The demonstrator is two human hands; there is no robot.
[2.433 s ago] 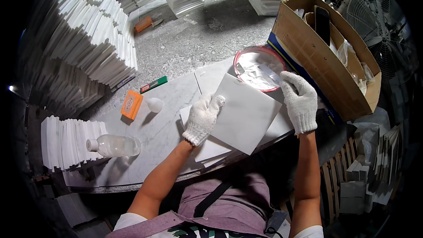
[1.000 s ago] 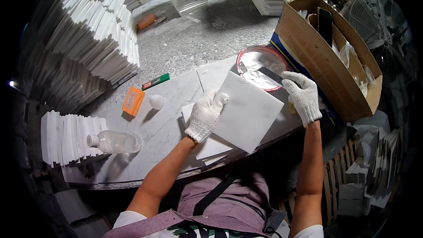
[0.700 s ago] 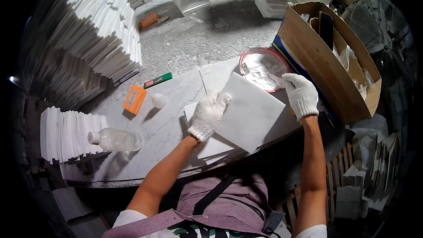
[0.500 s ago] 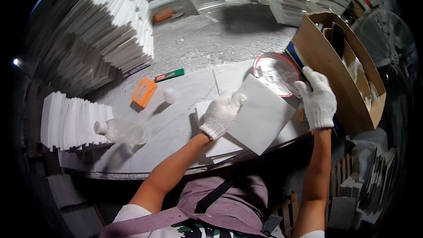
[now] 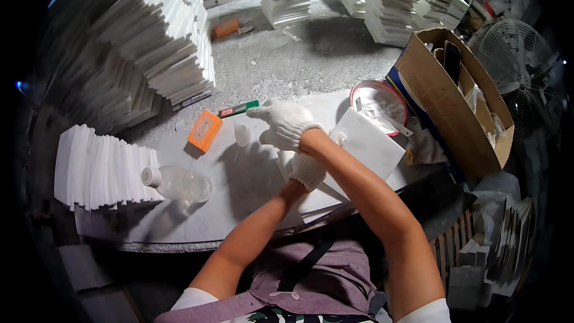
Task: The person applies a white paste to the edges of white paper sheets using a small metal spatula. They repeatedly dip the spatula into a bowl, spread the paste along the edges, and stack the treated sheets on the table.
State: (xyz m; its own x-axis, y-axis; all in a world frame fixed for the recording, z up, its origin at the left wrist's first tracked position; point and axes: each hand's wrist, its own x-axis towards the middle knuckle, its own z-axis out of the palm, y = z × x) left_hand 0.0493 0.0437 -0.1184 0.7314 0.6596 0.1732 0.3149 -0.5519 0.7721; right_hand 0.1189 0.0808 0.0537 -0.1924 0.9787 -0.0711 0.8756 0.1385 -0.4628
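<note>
A white square sheet, tile-like, lies tilted over other white pieces at the table's front. My left hand, in a white knit glove, grips its left edge, the thumb tip on its top face; my right wrist hides most of that hand. Crossed above it, my gloved right hand reaches leftward with fingers apart and nothing visible in them. Its fingertips come close to a slim green box and a small whitish rounded object. Left of these sits an orange box.
A clear plastic bottle lies by a row of white slabs on the left. Tall white stacks rise behind. To the right are a red-rimmed bowl, a grey cloth, a cardboard box and a fan.
My right hand has swung from beside the bowl and cardboard box leftward across my left arm. My left hand keeps hold of the white square sheet. The view has shifted slightly.
</note>
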